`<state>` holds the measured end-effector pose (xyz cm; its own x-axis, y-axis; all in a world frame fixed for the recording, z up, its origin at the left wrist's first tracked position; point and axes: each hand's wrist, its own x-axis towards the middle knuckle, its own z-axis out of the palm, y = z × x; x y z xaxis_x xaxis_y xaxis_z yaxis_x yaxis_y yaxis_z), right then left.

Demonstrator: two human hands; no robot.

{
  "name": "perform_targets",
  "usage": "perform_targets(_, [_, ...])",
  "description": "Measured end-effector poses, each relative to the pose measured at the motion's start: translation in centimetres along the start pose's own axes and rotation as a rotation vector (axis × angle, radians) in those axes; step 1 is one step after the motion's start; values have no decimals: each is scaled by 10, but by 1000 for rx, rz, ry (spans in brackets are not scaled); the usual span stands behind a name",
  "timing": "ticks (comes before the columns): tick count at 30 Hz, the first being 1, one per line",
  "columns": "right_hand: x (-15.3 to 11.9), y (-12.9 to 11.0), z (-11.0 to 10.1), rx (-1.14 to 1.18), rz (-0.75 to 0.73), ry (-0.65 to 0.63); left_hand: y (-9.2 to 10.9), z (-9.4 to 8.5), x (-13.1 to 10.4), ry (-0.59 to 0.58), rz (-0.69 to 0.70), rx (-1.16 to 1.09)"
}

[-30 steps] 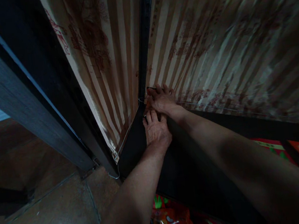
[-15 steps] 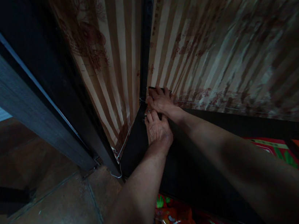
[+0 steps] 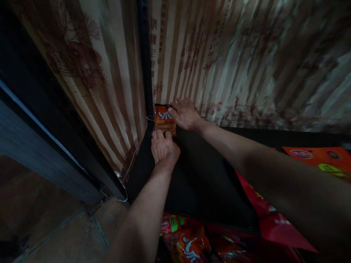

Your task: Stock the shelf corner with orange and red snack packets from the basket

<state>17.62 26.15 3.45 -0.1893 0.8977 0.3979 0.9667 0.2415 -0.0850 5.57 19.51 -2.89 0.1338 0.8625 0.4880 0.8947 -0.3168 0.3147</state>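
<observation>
Against the left hand (image 3: 164, 148), an orange packet (image 3: 165, 121).

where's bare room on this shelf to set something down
Widest bare patch: the black shelf between your left arm and right arm, ending at the snack bags in front. A narrow strip shows between right arm and striped sheet. Crowded: the corner, where left hand and right hand meet the orange packet; far right, the orange bag.

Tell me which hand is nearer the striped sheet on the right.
Right. The right hand is by the lower edge of the striped sheet; the left hand is farther out, at the near end of the orange packet.
</observation>
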Motion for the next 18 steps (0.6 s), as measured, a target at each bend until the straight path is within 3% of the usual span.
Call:
perform_targets(4, [-44, 28, -50, -14, -14, 71, 1, -1, -1, 2, 28, -42])
perform_targets(9, [-137, 43, -102, -26, 10, 130, 0, -6, 0, -106, -2, -125])
perform_targets(11, [-182, 29, -116, 18, -4, 181, 1, -9, 0, -163, -17, -154])
perform_targets(14, [-250, -10, -130, 137, -34, 183, 3, -14, -6, -231, -8, -179])
perform_targets(18, [-326, -68, -122, 344, -87, 68, 6, -27, -27, -296, -16, -217])
